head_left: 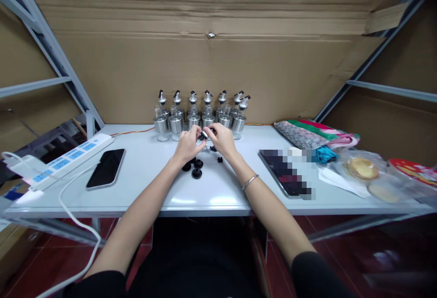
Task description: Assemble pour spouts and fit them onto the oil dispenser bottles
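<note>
My left hand (187,144) and my right hand (222,139) meet over the middle of the white table (143,189), fingertips together around a small black and silver spout part (205,135). Just behind them stands a row of several glass dispenser bottles (201,117) with metal collars and pour spouts. Several small black round caps (195,168) lie on the table below my left hand, and another small black piece (220,159) sits under my right wrist. A metal bracelet is on my right wrist.
A dark phone (106,168) lies face up at the left, beside a white power strip (68,159) with a cable running off the table edge. A tablet (283,175), a patterned pouch (307,135) and bagged food (362,170) lie at the right. Cardboard lines the back.
</note>
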`<state>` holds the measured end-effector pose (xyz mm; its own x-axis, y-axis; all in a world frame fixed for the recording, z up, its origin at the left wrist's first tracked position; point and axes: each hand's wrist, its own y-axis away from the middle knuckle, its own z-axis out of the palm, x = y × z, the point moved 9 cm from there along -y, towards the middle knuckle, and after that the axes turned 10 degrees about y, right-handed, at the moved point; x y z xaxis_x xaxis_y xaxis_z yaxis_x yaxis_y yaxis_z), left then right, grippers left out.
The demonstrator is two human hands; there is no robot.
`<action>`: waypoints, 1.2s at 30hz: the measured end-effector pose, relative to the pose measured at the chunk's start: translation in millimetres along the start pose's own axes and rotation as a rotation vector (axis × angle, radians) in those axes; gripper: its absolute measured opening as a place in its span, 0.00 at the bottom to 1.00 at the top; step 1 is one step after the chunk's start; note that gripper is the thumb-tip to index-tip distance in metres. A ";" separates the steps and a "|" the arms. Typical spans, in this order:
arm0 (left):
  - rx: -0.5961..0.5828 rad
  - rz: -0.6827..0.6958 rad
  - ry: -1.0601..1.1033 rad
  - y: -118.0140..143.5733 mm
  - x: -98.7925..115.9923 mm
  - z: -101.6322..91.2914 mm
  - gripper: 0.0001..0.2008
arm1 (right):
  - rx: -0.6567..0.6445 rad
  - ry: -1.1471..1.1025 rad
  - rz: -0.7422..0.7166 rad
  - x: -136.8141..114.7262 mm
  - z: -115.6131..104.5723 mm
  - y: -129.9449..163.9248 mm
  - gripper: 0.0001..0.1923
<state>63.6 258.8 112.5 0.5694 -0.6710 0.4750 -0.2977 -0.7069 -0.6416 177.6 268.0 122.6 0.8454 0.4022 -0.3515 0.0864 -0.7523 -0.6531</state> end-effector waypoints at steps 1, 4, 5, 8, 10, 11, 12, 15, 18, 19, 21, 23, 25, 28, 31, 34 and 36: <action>-0.015 -0.017 -0.007 0.6 -0.1 1.8 0.15 | -0.007 0.035 -0.019 -2.2 1.1 0.9 0.16; -0.076 -0.076 -0.035 2.7 -3.3 8.9 0.22 | -0.037 0.077 -0.142 -16.6 6.4 4.4 0.17; -0.094 -0.104 -0.056 3.4 -5.8 10.9 0.23 | -0.054 0.085 -0.184 -21.8 8.7 5.8 0.17; -0.143 -0.182 -0.148 4.9 -14.2 15.0 0.16 | -0.076 0.133 -0.211 -27.9 11.4 8.2 0.17; -0.165 -0.198 -0.202 5.0 -16.0 15.6 0.14 | -0.054 0.186 -0.182 -26.5 8.3 7.9 0.17; -0.164 -0.198 -0.221 4.8 -15.5 14.8 0.14 | -0.043 0.215 -0.176 -26.2 6.4 7.7 0.17; -0.158 -0.192 -0.234 4.3 -14.2 13.3 0.14 | -0.038 0.242 -0.180 -26.7 5.1 7.5 0.18; -0.132 -0.156 -0.262 2.8 -8.1 8.1 0.13 | -0.060 0.322 -0.208 -30.2 5.4 7.2 0.21; -0.106 -0.097 -0.308 1.4 -2.0 4.1 0.13 | -0.097 0.384 -0.209 -32.0 9.5 6.5 0.22; -0.101 -0.078 -0.324 1.1 -0.8 3.8 0.12 | -0.107 0.396 -0.206 -32.0 11.2 6.2 0.22; -0.103 -0.049 -0.346 0.8 0.1 4.7 0.11 | -0.130 0.412 -0.195 -30.4 15.3 5.7 0.23; -0.113 -0.031 -0.352 0.7 -0.6 7.0 0.11 | -0.151 0.425 -0.180 -27.4 19.3 5.3 0.23; -0.117 -0.021 -0.354 0.8 -1.7 8.7 0.10 | -0.165 0.432 -0.162 -24.3 22.4 5.3 0.24; -0.114 -0.009 -0.356 1.0 -2.1 10.2 0.10 | -0.171 0.423 -0.137 -21.8 25.8 5.6 0.25; -0.106 -0.004 -0.334 1.4 -1.1 10.2 0.09 | -0.163 0.354 -0.110 -20.3 26.6 4.5 0.24; -0.041 -0.016 -0.285 0.8 0.9 2.7 0.08 | -0.089 0.136 0.025 -5.4 15.1 -1.1 0.27; 0.064 -0.030 -0.247 0.3 2.1 -9.6 0.09 | 0.025 -0.054 0.199 17.9 -0.3 -3.5 0.31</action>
<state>57.3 255.0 119.2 0.7496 -0.5693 0.3377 -0.2332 -0.7046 -0.6701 192.6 277.7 118.8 0.8151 0.2748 -0.5100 -0.0931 -0.8067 -0.5835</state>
